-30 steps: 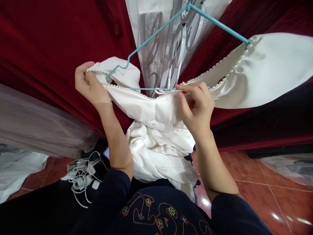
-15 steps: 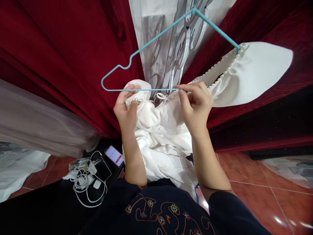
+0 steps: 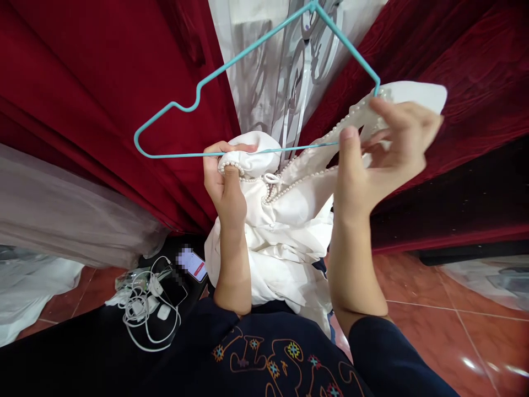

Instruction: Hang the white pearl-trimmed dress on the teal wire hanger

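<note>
A white garment [image 3: 289,237] with pearl-trimmed edges hangs down over my lap. My left hand [image 3: 227,182] is closed on its left shoulder part, thumb on the pearl edge, with the hanger's bottom bar running across the fingers. The light blue hanger [image 3: 256,45] carries the garment's other shoulder on its right end; its left end is bare. My right hand [image 3: 380,149] is raised beside that right end with thumb and fingers spread, near the white sleeve [image 3: 421,95]. Part of the sleeve is hidden behind this hand.
Red curtains [image 3: 99,82] hang on both sides of a white ornate metal frame [image 3: 303,82]. At the lower left, a black surface [image 3: 82,336] bears tangled white cables [image 3: 136,309] and a lit phone [image 3: 194,264]. Red floor tiles [image 3: 446,325] show at the right.
My right hand has let go of the hanger's bottom bar, moved up and right, and spread its fingers. The hanger has shifted left. My left hand has moved slightly right with the garment.
</note>
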Demonstrator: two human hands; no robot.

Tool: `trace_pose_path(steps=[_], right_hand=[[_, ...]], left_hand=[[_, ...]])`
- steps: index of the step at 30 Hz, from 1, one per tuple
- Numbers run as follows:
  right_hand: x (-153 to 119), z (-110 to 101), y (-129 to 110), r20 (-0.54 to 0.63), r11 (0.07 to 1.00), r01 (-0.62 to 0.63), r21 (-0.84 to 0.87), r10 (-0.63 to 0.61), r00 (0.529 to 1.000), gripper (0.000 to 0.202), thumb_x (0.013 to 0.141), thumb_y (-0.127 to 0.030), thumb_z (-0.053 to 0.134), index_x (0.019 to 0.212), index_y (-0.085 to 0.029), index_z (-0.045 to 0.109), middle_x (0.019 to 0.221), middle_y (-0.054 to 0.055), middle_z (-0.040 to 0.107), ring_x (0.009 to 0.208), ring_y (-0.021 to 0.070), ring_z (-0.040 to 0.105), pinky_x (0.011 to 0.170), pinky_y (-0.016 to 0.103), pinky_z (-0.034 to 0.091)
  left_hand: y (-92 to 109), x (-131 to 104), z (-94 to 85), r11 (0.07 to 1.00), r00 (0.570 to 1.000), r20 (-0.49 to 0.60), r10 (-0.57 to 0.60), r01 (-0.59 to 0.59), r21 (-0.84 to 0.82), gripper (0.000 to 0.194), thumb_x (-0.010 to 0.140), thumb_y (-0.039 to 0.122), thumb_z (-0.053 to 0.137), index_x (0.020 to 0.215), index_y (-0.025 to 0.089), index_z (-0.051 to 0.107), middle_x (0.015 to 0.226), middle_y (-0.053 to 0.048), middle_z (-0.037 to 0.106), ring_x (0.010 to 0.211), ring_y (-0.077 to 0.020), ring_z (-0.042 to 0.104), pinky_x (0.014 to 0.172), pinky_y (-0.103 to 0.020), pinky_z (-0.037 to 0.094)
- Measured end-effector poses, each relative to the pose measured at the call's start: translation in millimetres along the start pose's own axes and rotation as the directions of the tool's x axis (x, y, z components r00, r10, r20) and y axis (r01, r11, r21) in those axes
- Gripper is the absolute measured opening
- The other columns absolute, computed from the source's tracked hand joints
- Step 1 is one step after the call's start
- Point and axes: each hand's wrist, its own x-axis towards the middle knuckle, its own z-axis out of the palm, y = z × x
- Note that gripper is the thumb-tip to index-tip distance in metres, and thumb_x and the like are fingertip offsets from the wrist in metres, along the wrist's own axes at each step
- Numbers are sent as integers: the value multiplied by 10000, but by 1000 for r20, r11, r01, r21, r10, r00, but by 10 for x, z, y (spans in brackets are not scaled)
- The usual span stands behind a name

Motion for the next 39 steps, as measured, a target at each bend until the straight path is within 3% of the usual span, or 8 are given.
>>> trace_pose_path(steps=[5,9,14,18,23,28,32,39], right_hand=[[358,-135,447,86,960,30,-279,-6,996,433,805,-164,835,1229,-206,751,1177,43,706,1119,238,663,1057,479,505],[619,-257,576,171,975,-104,-195,138,976,265,801,30,695,961,-147,811,889,14,774,813,150,706,780,293,522],[803,-620,1082,-145,980,-170,-102,155,977,323,755,162,635,777,-137,756,709,-35,663,647,93,623,659,251,462],[538,-888,1353,-135,980,-173,-97,159,978,387,649,189,717,821,-154,767,771,-50,689,692,105,655,657,260,472],[-48,-800,796,-321,996,-33,87,60,945,190,702,-129,829,882,-189,810,820,-14,712,729,131,627,706,308,478],[-107,-429,61,87,991,-17,135,5,996,370,809,-227,788,1173,-275,831,1207,52,751,1176,237,692,990,431,557],[-48,-223,-32,402,977,-139,163,63,914,265,938,-269,690,1169,-292,816,1096,30,759,1063,203,716,956,422,588],[-28,-206,27,231,994,-50,94,27,973,129,910,-249,716,991,-276,814,934,36,730,922,198,681,828,398,555]], left_hand=[[17,33,-13,999,999,17,39,-39,-29,114,1103,374,603,1088,270,557,971,-43,750,956,-238,715,927,-370,546],[11,80,-59,994,997,37,65,-62,-89,12,1078,261,595,1079,257,584,965,-40,765,940,-222,721,904,-350,552],[38,101,-105,999,998,59,24,-22,-43,170,1092,424,630,1078,265,569,960,-46,753,973,-237,718,935,-372,566],[8,74,-95,1000,999,43,-2,2,-3,310,1079,561,639,1074,263,554,979,-55,733,1014,-253,720,968,-396,565],[-70,2,-56,999,998,33,-45,45,15,306,1078,554,634,1080,257,562,1012,-63,744,1042,-256,728,982,-400,567],[-34,-52,-16,994,993,29,-110,110,6,247,1096,493,635,1064,257,570,1036,-68,754,1026,-241,717,988,-395,563],[22,-91,-20,988,990,13,-139,138,66,252,1084,507,648,1070,259,607,1064,-68,751,1088,-257,728,1002,-400,577],[-108,-63,-525,945,997,-73,40,-14,326,127,977,191,693,969,179,820,1018,-70,754,1015,-216,721,960,-372,568]])
